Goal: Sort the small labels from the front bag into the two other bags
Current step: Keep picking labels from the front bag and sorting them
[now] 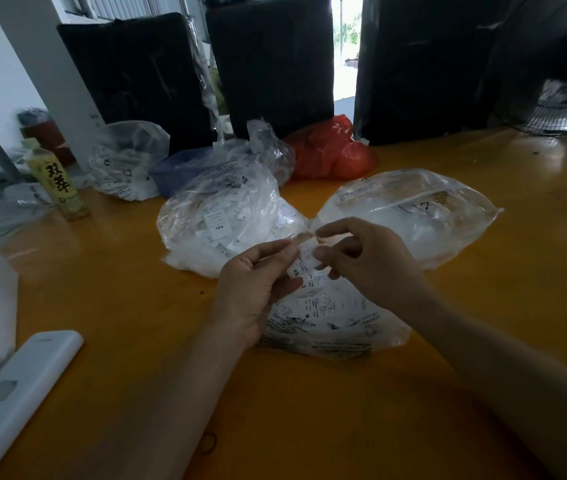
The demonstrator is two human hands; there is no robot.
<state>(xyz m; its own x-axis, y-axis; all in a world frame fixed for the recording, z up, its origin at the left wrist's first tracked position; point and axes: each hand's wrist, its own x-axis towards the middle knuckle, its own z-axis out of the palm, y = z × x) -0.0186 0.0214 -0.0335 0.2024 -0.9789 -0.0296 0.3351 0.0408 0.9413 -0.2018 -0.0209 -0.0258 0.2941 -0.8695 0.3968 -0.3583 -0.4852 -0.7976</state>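
One orange table [413, 393] carries three clear plastic bags of labels for the sorting: the right bag [424, 216], the left bag [212, 220], and the smaller front bag [327, 320] beneath the hands. Two hands meet above the front bag; the left hand [258, 289] and right hand [365, 261] both pinch one small white label [306, 259] between thumb and fingertips.

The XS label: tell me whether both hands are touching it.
Touching. The head view shows the left hand and the right hand each pinching the XS label above the front bag.
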